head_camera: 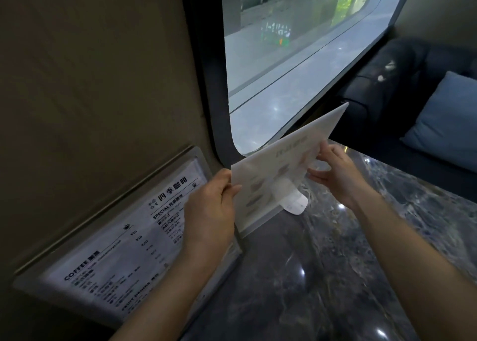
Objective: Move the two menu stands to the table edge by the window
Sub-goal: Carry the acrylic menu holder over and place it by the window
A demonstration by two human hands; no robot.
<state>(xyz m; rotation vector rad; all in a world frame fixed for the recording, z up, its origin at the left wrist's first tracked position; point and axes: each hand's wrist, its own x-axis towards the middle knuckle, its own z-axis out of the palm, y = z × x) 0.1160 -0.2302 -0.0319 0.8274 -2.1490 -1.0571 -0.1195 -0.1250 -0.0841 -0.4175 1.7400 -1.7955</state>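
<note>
Acrylic menu stand (278, 170), pinched at both side edges by left hand (209, 206) and right hand (335, 170), base touching marble desk (322, 276) below window (296, 57); advise seating base flat before release; coffee menu stand (124, 242) already against wall.

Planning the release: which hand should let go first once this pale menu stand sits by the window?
Probably the right hand: it only steadies the pale menu stand by its far edge, while the left hand pinches the near edge, next to the coffee menu stand.
</note>
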